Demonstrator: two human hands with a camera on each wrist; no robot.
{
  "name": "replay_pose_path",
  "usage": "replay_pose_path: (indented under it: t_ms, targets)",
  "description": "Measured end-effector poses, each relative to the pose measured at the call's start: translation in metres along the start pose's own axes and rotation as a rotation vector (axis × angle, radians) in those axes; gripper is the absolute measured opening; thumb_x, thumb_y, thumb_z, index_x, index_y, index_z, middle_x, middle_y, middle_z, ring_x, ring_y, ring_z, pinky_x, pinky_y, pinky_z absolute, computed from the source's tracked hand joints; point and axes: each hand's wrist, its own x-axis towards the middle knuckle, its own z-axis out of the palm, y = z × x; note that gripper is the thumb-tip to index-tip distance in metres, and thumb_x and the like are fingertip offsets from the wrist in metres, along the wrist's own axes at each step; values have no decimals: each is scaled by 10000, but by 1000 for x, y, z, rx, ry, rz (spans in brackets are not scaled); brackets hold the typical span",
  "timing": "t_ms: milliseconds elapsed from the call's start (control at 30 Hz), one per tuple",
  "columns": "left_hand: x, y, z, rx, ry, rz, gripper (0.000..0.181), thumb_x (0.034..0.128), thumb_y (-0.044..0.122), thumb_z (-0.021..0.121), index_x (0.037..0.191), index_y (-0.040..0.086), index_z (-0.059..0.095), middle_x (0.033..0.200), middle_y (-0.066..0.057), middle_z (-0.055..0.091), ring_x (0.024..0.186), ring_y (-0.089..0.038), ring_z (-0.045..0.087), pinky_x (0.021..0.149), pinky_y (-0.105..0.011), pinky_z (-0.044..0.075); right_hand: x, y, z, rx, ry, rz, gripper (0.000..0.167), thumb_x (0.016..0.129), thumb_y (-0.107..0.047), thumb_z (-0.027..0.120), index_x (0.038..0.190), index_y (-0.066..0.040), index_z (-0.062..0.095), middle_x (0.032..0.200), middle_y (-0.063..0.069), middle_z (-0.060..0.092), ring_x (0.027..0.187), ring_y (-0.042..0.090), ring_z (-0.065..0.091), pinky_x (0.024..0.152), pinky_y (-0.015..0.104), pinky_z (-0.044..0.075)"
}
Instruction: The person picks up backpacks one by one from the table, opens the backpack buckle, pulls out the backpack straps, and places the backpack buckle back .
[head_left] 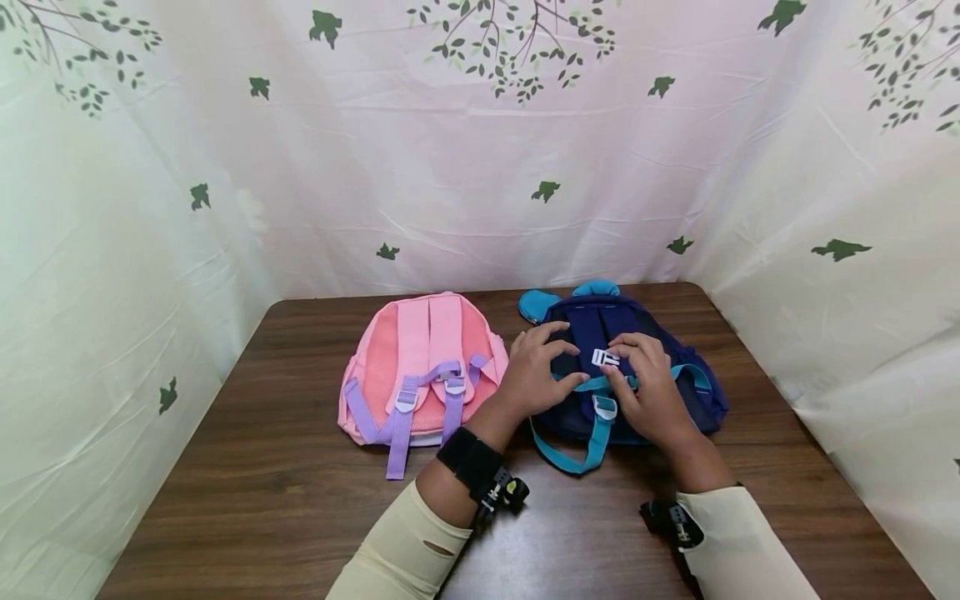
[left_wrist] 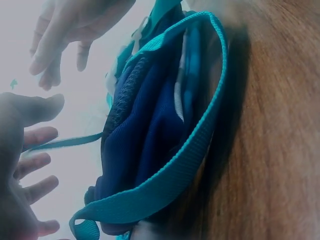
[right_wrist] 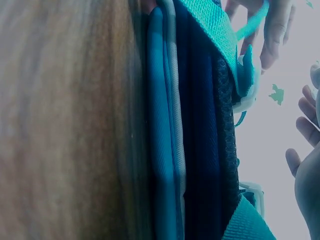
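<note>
A dark blue backpack (head_left: 690, 400) with teal straps (head_left: 597, 442) lies on the table, its strap side facing up. Over its left part my left hand (head_left: 536, 371) is spread with bent fingers, the thumb near a teal strap. My right hand (head_left: 652, 387) hovers over the middle, thumb and forefinger apart beside a white-lettered patch (head_left: 606, 358). In the left wrist view, the left hand (left_wrist: 22, 170) and right hand (left_wrist: 75, 25) face each other above the bag (left_wrist: 145, 135). Whether either touches the strap is unclear.
Left of the blue bag lies a pink backpack (head_left: 427, 333) with purple straps. A small teal round piece (head_left: 537, 305) sits at the blue bag's upper left. The brown wooden table (head_left: 262, 467) is enclosed by a printed curtain (head_left: 465, 167) behind and at both sides.
</note>
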Motion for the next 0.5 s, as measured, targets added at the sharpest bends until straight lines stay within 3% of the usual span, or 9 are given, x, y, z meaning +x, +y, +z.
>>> replay_pose_path:
  t_ms: [267,500]
  targets:
    - [-1,1,-5,27,22,23,389,974,433,822,1263,172,802,1651,-44,555,1576,-295,467,1296,-664,337,1,0,-1,-8,8,-10,239,986,45,725,1210,105,667,1343,283,610,1339,461,480,1044,674,326]
    - [-4,-1,-8,69,12,6,396,986,457,803,1261,172,801,1661,-30,541,1596,-294,441,1304,-711,292,-1,3,0,-9,6,-11,264,981,48,716,1234,104,668,1351,293,596,1343,481,469,1044,685,324]
